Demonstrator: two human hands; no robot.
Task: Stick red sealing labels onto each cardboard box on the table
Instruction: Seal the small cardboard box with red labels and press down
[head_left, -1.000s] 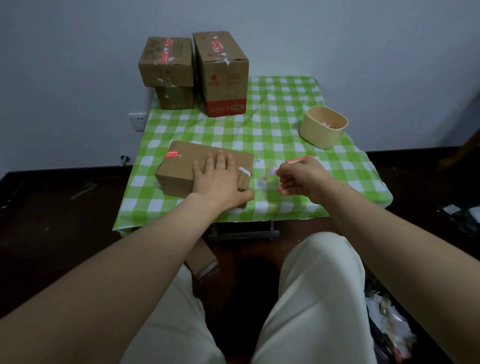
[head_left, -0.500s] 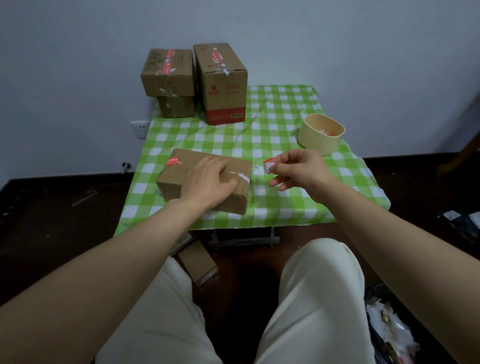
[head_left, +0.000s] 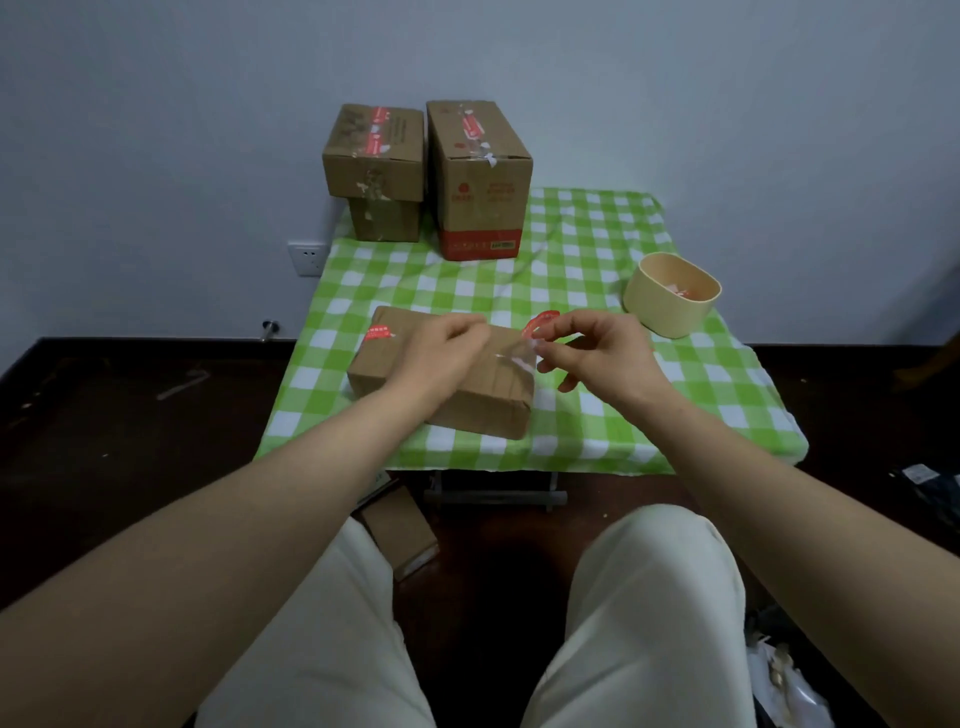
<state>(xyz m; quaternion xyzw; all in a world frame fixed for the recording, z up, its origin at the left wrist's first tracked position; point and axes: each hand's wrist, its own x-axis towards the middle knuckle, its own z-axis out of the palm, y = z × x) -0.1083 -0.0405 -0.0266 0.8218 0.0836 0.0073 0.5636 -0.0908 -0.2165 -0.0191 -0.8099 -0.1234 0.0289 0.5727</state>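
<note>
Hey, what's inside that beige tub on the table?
Red and white scraps show against the far inner wall of the beige tub; its near wall hides the bottom.

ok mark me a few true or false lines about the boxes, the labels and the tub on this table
1. The right hand pinches a loose red label. True.
2. The beige tub stands on the left side of the table. False: it stands on the right side.
3. The flat box has a stuck label on its far left corner. True.
4. The flat box rests on top of another box. False: it lies straight on the table.
</note>
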